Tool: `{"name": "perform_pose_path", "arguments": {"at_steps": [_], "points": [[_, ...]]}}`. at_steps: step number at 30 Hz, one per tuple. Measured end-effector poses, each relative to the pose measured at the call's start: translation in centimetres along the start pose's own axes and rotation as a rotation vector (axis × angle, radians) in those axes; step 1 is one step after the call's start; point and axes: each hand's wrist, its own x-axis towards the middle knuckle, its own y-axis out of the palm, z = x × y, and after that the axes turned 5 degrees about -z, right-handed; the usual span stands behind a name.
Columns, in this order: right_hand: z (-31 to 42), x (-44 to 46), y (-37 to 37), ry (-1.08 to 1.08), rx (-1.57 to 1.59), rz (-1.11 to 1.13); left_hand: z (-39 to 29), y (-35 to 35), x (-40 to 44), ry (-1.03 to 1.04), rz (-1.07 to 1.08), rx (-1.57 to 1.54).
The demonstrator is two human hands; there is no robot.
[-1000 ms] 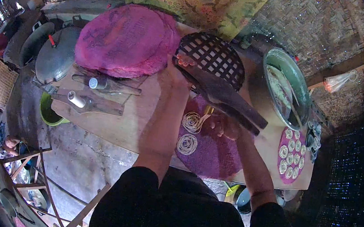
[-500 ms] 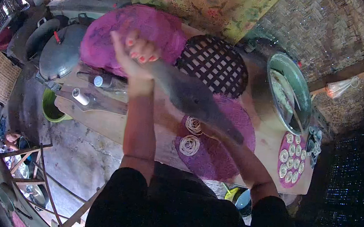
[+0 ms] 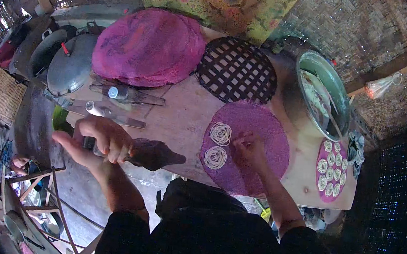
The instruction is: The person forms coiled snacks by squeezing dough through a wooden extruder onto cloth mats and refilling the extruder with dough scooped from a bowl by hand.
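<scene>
My left hand (image 3: 104,142) is at the table's front left, fingers wrapped round a dark, paddle-shaped tool (image 3: 155,155); its tapered end points right. My right hand (image 3: 247,146) is low over a round purple mesh mat (image 3: 269,122), fingers curled together. What it holds, if anything, is hidden. Left of that hand, two coils of thin pale strands lie on the mat, an upper coil (image 3: 220,134) and a lower coil (image 3: 215,157).
A pile of purple mesh mats (image 3: 147,45) lies behind, beside a black lattice disc (image 3: 237,70). A big metal basin (image 3: 300,95) stands right, near a smaller mat with several coils (image 3: 331,171). Two dark tools with white cylinders (image 3: 113,92) lie left, near a wok (image 3: 69,71).
My left hand has come down and left with the dark tool, from near the mat pile. My right hand, hidden behind the tool before, now shows over the mat.
</scene>
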Motion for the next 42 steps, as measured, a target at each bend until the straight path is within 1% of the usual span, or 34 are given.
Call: {"name": "perform_pose_path", "arguments": {"at_steps": [1,2,5,6,7,9,11,12,14,15,17,18,20,22,24,25,26,27,29,30,32,33,35,36,37,38,39,41,42], "points": [[0.0,-0.2,0.4,-0.080,-0.066,-0.047,0.3,0.4,-0.3,0.014,-0.125,0.049],[0.1,-0.4,0.9,-0.161,-0.132,-0.093,0.5,0.5,-0.4,0.012,-0.123,0.051],[0.9,-1.0,1.7,-0.203,-0.215,-0.114,0.9,0.1,-0.6,-0.020,-0.107,0.150],[0.9,-1.1,1.9,-0.204,-0.215,-0.119,1.0,-0.1,-0.5,-0.019,-0.102,0.149],[0.7,-1.2,2.3,-0.196,-0.246,-0.120,1.1,-0.2,-0.4,-0.045,-0.021,0.096],[0.2,-1.1,2.7,-0.186,-0.277,-0.120,1.3,0.0,-0.6,-0.044,0.000,0.088],[-0.1,-0.7,2.7,-0.234,-0.142,-0.167,1.4,0.1,-0.3,-0.045,0.036,0.076],[-0.3,-0.4,2.7,-0.233,-0.142,-0.168,1.4,0.1,-0.2,-0.045,0.054,0.068],[0.2,0.2,2.1,-0.163,-0.187,-0.164,1.4,0.2,-0.3,-0.059,0.073,0.073],[0.5,0.2,2.1,-0.162,-0.187,-0.166,1.4,0.2,-0.3,-0.067,0.073,0.079],[1.4,0.1,2.3,-0.144,-0.347,-0.234,1.5,0.3,-0.3,-0.093,0.070,0.087],[1.3,0.2,2.4,-0.145,-0.344,-0.236,1.5,0.3,-0.3,-0.101,0.068,0.090],[1.4,0.8,2.4,-0.101,-0.273,-0.134,1.5,0.3,-0.3,-0.095,0.059,0.117],[2.5,0.9,2.0,-0.137,-0.293,-0.155,1.5,0.2,-0.2,-0.081,0.049,0.142],[3.0,1.4,1.7,-0.174,-0.315,-0.175,1.5,0.1,-0.1,-0.111,0.126,0.065],[2.7,1.9,1.7,-0.141,-0.319,-0.124,1.5,0.1,-0.1,-0.123,0.151,0.039],[2.4,2.2,1.9,-0.108,-0.324,-0.074,1.5,0.0,-0.3,-0.119,0.127,0.048],[1.8,2.6,2.3,-0.109,-0.323,-0.074,1.5,0.0,-0.3,-0.113,0.104,0.057],[1.3,3.7,3.0,-0.148,-0.223,-0.064,1.5,0.1,-0.1,-0.097,0.108,0.073],[1.0,4.1,3.3,-0.151,-0.223,-0.062,1.5,0.2,-0.1,-0.091,0.109,0.080],[2.3,4.5,3.8,-0.301,-0.349,-0.111,1.6,0.4,-0.2,-0.106,0.086,0.070],[2.4,4.7,4.0,-0.300,-0.347,-0.111,1.6,0.6,-0.3,-0.127,0.062,0.053],[2.5,5.3,4.5,-0.385,-0.378,-0.058,1.6,1.1,-0.2,-0.110,0.033,0.109],[2.4,5.6,4.5,-0.387,-0.375,-0.058,1.6,1.1,-0.1,-0.100,0.017,0.138],[2.7,5.8,4.2,-0.398,-0.256,-0.038,1.6,1.1,-0.1,-0.090,0.002,0.166],[2.9,6.0,4.0,-0.407,-0.137,-0.016,1.7,0.8,-0.1,-0.100,0.023,0.102],[2.9,6.2,4.1,-0.408,-0.136,-0.014,1.8,0.7,-0.1,-0.111,0.044,0.038],[2.2,6.4,4.6,-0.394,-0.306,-0.033,2.0,0.9,0.1,-0.121,0.022,0.039],[1.8,6.5,4.7,-0.393,-0.304,-0.035,2.1,0.9,0.4,-0.129,0.002,0.040]]}}
